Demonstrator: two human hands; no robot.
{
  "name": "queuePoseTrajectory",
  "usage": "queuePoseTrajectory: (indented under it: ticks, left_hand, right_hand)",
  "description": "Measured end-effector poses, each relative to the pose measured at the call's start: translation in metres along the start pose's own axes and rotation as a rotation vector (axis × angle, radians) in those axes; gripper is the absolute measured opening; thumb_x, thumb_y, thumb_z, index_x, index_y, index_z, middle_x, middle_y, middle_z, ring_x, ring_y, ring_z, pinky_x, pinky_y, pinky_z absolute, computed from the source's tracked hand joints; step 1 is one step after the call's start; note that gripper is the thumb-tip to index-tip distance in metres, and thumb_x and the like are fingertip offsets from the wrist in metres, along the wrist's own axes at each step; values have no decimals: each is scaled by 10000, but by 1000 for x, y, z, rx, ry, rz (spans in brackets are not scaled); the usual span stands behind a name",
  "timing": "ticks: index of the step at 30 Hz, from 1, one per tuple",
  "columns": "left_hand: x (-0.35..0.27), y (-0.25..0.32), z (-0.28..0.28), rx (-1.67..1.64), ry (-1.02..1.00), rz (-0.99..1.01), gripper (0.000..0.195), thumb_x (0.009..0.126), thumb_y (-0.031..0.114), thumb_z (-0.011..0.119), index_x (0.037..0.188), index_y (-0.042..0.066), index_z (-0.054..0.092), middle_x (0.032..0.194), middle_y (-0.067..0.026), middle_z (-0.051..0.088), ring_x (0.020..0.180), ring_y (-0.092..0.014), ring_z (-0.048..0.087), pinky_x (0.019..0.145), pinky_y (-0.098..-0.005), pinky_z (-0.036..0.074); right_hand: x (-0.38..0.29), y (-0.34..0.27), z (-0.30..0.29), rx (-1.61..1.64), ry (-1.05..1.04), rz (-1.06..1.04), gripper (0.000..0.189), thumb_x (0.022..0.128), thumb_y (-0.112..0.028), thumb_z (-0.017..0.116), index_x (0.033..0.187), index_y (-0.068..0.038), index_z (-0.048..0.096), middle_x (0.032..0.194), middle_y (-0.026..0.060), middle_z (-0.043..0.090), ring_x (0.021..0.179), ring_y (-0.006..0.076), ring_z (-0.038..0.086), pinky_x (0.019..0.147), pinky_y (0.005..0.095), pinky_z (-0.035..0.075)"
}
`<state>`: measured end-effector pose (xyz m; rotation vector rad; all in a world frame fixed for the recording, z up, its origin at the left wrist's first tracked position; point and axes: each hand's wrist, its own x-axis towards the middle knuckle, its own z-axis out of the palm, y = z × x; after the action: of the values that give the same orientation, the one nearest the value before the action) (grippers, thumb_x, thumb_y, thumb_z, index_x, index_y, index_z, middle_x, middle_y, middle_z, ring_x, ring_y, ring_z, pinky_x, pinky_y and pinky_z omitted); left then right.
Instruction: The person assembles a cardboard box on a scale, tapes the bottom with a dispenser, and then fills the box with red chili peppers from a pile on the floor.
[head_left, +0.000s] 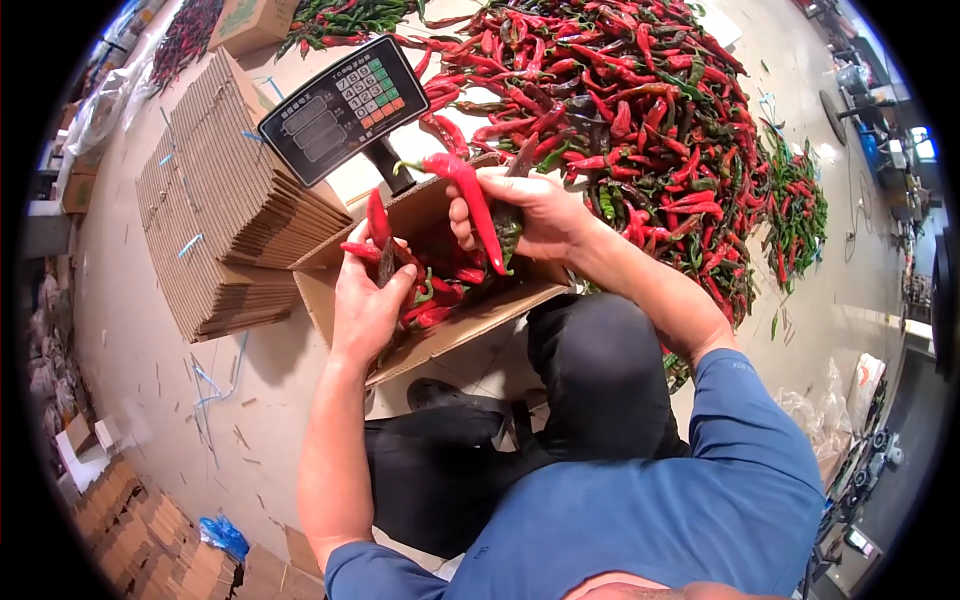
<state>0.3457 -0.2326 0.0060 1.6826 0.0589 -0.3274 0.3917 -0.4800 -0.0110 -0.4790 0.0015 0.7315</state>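
Note:
Over the left part of an open cardboard box (435, 341), my left hand (375, 289) holds several chili peppers (378, 217), red ones and a dark one. My right hand (525, 206), above the box's right part, grips a long red chili pepper (474, 202) with a green stem, together with dark peppers (508, 225). Inside the box lie more red peppers (439, 300); my hands hide part of them. A digital scale's display and keypad (343, 109) stands on a post at the box's far side.
A large heap of red and dark peppers (637, 97) covers the floor ahead and right. Flattened cardboard boxes (217, 165) are stacked at left. Blue strapping (214, 390) lies on the floor. Greener peppers (799, 210) lie farther right, and more cardboard (157, 540) at lower left.

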Motion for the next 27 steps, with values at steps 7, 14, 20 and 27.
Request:
queuePoseTrajectory:
  ticks: [7, 14, 20, 27]
  left_hand:
    - [-2, 1, -11, 408, -6, 143, 611, 845, 98, 718, 1404, 46, 475, 1157, -128, 657, 1056, -233, 648, 934, -368, 508]
    - [-10, 5, -38, 1093, -165, 79, 633, 784, 291, 790, 1300, -12, 583, 1344, -185, 585, 1237, -344, 565, 1039, -404, 461]
    - [-24, 20, -22, 996, -95, 107, 448, 877, 160, 720, 1276, -5, 600, 1239, -178, 650, 1110, -332, 640, 954, -402, 496]
    - [-16, 21, 24, 885, -236, 110, 452, 886, 107, 701, 1307, 3, 573, 1235, -193, 635, 1111, -332, 630, 942, -398, 503]
  right_hand:
    - [-5, 0, 21, -290, 78, -37, 354, 1023, -306, 563, 1121, 31, 611, 852, 99, 663, 746, 159, 633, 694, 330, 533]
    - [-34, -28, 31, -1601, 138, -836, 651, 798, -283, 842, 1308, 12, 566, 1163, 167, 667, 1076, 234, 659, 915, 337, 536]
    - [-92, -78, -103, -1347, 795, -558, 744, 831, -160, 769, 1448, 14, 391, 1253, 189, 608, 1092, 226, 643, 908, 389, 543]
    - [-106, 86, -245, -2252, 834, 447, 560, 850, -255, 615, 1342, -7, 511, 1220, 191, 603, 1132, 343, 567, 1005, 536, 395]
